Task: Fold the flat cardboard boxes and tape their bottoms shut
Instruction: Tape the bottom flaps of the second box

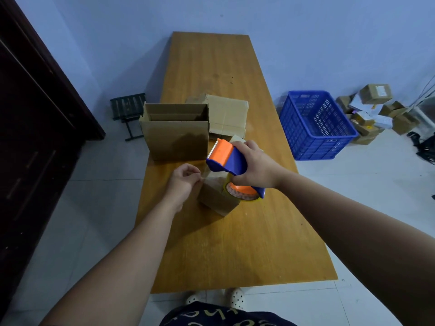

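- Right hand (255, 164) grips the tape dispenser (226, 158), tilted over the small box (216, 201), probably to draw tape across.
- Left hand (183, 184) pinches the tape end (204, 178), seemingly anchoring it at the box's edge.
- Beyond the left hand: an open box (176, 137), with flat cardboard (229, 114) behind it.

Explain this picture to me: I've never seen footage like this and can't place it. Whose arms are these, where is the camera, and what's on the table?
There is no machine here. These are a person's two bare hands, filmed by one wide-angle camera worn on the head, which looks forward and down. The right hand grips a blue-and-orange dispenser, whose roll of tape sits over a small box on the table. The left hand pinches what looks like the tape's end at that box's edge. Behind them stand an open box and flat cardboard. On the floor are a blue crate, a stool and a pile of parcels.
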{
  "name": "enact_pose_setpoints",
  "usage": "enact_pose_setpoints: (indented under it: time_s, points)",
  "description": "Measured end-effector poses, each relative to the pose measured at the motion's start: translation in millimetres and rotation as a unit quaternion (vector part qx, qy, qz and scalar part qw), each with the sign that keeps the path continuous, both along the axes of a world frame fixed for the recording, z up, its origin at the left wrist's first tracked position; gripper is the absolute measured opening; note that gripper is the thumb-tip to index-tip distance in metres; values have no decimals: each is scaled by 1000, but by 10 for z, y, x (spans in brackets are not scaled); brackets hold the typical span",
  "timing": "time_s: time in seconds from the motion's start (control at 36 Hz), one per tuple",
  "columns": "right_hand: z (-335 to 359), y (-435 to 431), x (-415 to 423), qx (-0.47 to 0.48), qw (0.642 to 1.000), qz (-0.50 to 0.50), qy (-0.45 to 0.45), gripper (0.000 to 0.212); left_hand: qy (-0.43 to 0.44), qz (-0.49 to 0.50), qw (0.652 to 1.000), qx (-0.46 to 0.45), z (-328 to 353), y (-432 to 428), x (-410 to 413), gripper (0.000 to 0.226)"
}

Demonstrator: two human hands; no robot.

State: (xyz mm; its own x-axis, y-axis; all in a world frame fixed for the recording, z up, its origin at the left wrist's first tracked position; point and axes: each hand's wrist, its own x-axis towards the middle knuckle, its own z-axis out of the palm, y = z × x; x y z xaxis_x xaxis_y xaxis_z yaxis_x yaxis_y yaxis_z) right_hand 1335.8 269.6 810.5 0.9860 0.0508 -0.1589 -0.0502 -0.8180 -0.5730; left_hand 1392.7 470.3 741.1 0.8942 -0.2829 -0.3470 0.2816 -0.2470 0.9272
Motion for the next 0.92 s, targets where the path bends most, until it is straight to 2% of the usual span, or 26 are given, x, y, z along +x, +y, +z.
enact_pose_setpoints:
  time_s: [0.14, 0.28, 0.39, 0.58, 0.92]
  points:
    - [17, 40, 38, -51, 998, 23, -1, 88, 8, -3, 1000, 4, 1, 72, 26, 11]
    - [38, 21, 111, -106, 993, 46, 20, 96, -8, -57, 998, 26, 13, 193, 55, 13]
    - [76, 51, 163, -124, 990, 65, 28, 89, -29, -104, 993, 40, 60, 242, 51, 17]
    - [13, 93, 228, -92, 995, 41, 8, 80, -15, -106, 994, 34, 102, 306, 83, 23]
    - [16, 130, 389, -50, 997, 51, 42, 67, 42, -123, 991, 17, 49, 433, 97, 25]
